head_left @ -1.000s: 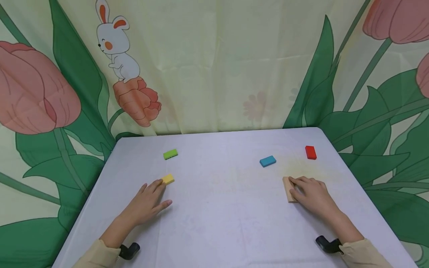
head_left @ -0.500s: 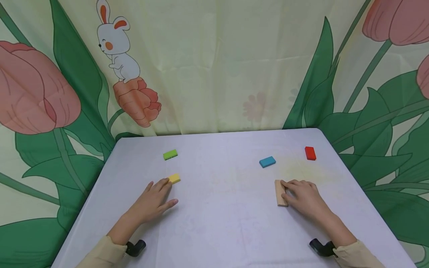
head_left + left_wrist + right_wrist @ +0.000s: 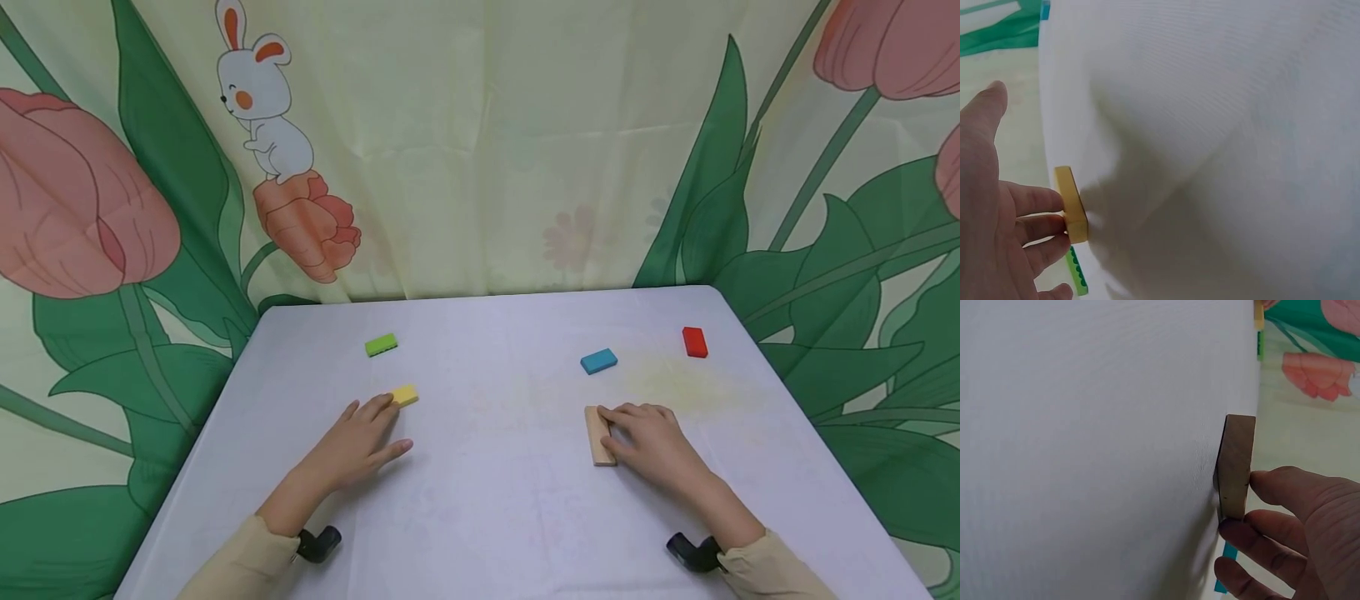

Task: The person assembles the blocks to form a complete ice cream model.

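Note:
A yellow block [image 3: 407, 395] lies on the white-covered table to the left of the middle. My left hand [image 3: 356, 442] touches its near left end with extended fingertips, the thumb spread away. In the left wrist view, several fingertips rest against that yellow block [image 3: 1072, 205]. Right of the middle, a longer plain wooden block [image 3: 597, 437] lies flat. My right hand [image 3: 654, 446] has its thumb and fingertips against that block's right side, not wrapped round it. The right wrist view shows the thumb at the edge of the wooden block [image 3: 1236, 456] and fingers near its far end.
A green block [image 3: 381, 345] lies beyond the yellow one. A blue block [image 3: 599, 361] and a red block [image 3: 695, 342] are at the back right. Behind the table [image 3: 487, 517] hangs a printed curtain [image 3: 450, 150]. Each wrist wears a black device.
The yellow block has slid right with my left hand. My right hand has moved the wooden block left along the table. The green, blue and red blocks stayed in place.

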Available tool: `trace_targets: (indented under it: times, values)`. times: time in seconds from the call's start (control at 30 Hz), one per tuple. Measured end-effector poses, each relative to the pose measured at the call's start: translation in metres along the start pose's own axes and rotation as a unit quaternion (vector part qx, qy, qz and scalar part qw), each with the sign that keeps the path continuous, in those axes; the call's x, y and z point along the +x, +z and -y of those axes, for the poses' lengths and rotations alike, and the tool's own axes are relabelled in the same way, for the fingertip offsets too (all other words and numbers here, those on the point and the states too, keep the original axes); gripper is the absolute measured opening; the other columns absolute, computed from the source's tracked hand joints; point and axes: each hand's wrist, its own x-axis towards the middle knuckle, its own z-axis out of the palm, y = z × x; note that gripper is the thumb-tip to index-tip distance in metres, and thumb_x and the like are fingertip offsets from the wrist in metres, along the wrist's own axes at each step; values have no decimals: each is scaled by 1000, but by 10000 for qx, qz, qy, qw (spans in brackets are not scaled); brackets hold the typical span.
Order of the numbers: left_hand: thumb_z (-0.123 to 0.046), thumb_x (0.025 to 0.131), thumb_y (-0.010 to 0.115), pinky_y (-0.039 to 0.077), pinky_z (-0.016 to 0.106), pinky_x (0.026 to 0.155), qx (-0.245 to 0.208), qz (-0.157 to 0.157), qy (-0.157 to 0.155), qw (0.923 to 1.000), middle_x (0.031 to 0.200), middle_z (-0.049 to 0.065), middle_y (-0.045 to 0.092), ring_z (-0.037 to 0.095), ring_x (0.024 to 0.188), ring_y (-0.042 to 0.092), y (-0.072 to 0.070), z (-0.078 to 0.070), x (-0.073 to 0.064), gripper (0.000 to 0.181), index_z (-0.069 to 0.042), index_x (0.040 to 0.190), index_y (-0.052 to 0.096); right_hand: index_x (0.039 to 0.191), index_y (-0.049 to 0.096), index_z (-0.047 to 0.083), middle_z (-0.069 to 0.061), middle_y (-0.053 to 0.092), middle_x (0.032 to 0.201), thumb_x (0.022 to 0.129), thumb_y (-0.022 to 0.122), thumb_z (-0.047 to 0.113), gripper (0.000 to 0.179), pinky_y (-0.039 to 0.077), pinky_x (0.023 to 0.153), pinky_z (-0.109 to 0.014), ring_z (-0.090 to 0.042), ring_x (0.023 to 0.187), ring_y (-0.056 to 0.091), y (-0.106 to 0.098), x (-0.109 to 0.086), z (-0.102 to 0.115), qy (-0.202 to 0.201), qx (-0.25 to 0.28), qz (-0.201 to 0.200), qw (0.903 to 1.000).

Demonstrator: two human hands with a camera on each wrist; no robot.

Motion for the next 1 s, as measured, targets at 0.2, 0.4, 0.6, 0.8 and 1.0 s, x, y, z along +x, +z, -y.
trace_targets:
  times: [0.2, 0.4, 0.6, 0.8, 1.0]
  values:
    - [-64, 101, 51, 26, 64, 124, -10, 129, 18, 9999, 160, 20, 41, 36, 149, 41, -1, -7, 9, 81, -1, 151, 48, 137, 68, 9, -7, 73, 122, 91, 79, 27, 51, 39, 107, -65, -34, 114, 65, 7, 4, 11, -236, 38, -87, 9997]
    - [-68, 101, 47, 26, 62, 124, -75, 274, 40, 9996, 161, 20, 40, 36, 150, 39, 0, -15, 19, 84, -1, 151, 48, 138, 68, 11, -4, 73, 122, 91, 78, 30, 51, 40, 108, -63, -31, 114, 65, 14, 7, 22, -312, 28, -36, 9995]
    - [-65, 100, 51, 27, 58, 126, -183, 367, 109, 9991, 161, 19, 40, 34, 150, 39, 1, -27, 26, 82, -1, 152, 48, 137, 68, 12, -1, 73, 120, 91, 78, 30, 50, 41, 109, -59, -28, 112, 66, 20, 8, 33, -502, -22, -18, 9987]
    - [-63, 101, 52, 28, 56, 125, -197, 355, 303, 9987, 161, 19, 40, 34, 150, 39, 1, -37, 33, 79, -2, 152, 48, 136, 69, 12, 0, 73, 120, 91, 79, 31, 50, 41, 109, -57, -27, 112, 66, 22, 9, 44, -598, 9, 51, 9982]
    - [-65, 101, 49, 31, 55, 125, -135, 369, 424, 9983, 162, 18, 40, 33, 151, 38, 3, -47, 41, 80, -3, 152, 48, 137, 68, 12, 0, 73, 122, 91, 79, 32, 51, 40, 110, -55, -25, 112, 66, 26, 12, 53, -661, 80, 119, 9977]
